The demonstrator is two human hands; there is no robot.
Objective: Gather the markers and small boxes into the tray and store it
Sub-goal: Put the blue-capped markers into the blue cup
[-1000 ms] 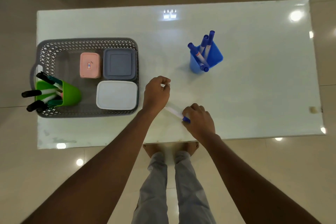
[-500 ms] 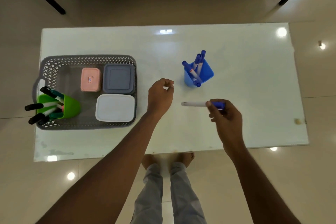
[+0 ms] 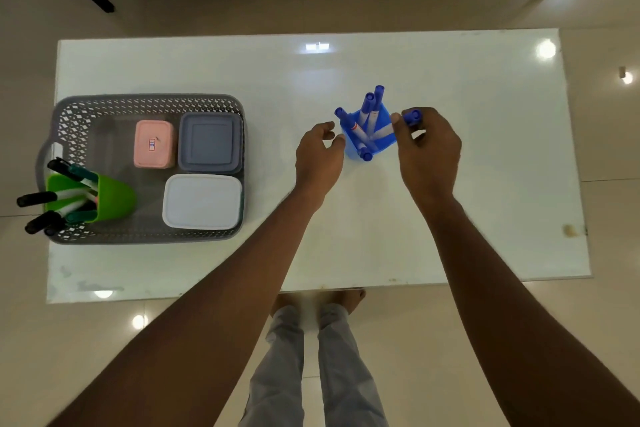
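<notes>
The right hand [image 3: 429, 149] pinches a blue marker [image 3: 414, 116] by its capped end, angling it into the blue cup [image 3: 381, 144] mid-table [image 3: 485, 184], while the left hand [image 3: 320, 156], loosely curled and empty, sits just beside the cup, probably to steady it, well apart from the tray [image 3: 149, 100].

The table [image 3: 450, 218] has a glossy white top, smooth as glass, mirroring the lights; the floor [image 3: 104, 357] is polished, shiny tile; the tray [image 3: 145, 100] on the left is matt grey plastic with pierced lattice walls; the pink box [image 3: 154, 144], grey box [image 3: 210, 142] and white box [image 3: 202, 201] are smooth plastic with a dull sheen; the green cup [image 3: 114, 198] and blue cup [image 3: 350, 146] are smooth plastic; the markers [image 3: 367, 107] and the marker [image 3: 412, 116] just right of them are plastic too; the trousers [image 3: 277, 374] are soft grey cloth.
</notes>
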